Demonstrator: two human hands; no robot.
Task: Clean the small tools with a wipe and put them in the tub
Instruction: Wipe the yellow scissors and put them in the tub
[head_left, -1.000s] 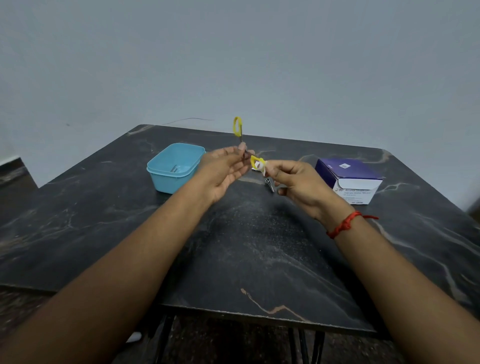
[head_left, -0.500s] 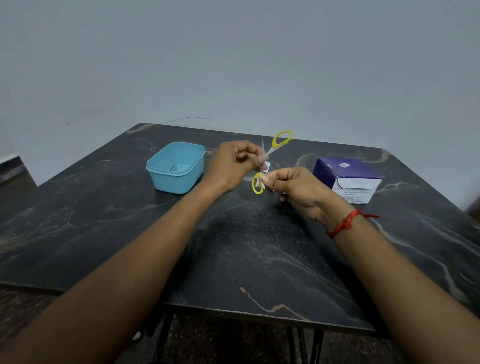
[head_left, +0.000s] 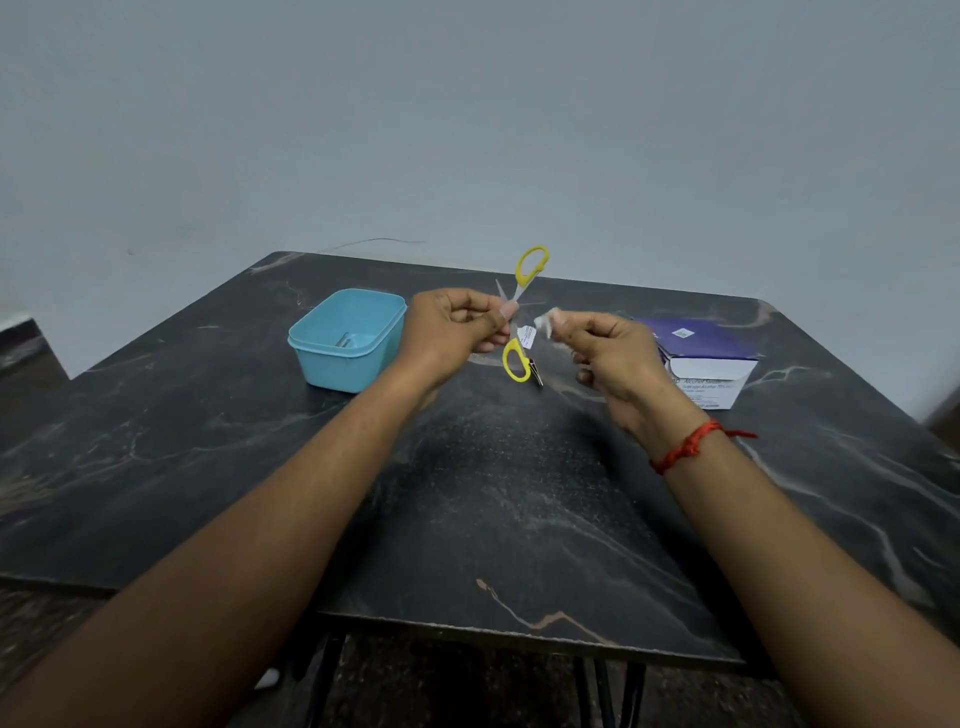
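Scissors (head_left: 521, 279) pinched mid-length between left hand (head_left: 452, 327) fingers, wipe (head_left: 544, 323) pinched in right hand (head_left: 613, 353) fingers, just apart.

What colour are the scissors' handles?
The scissor handles are yellow, clearest in the head view.

Dark table (head_left: 519, 493), blue tub (head_left: 332, 366), purple box (head_left: 711, 358), metal tool (head_left: 536, 370)

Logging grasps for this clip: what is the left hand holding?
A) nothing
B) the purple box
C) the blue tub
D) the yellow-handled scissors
D: the left hand pinches the yellow-handled scissors near their pivot, while the right hand holds the wipe and the blue tub stands apart, untouched.
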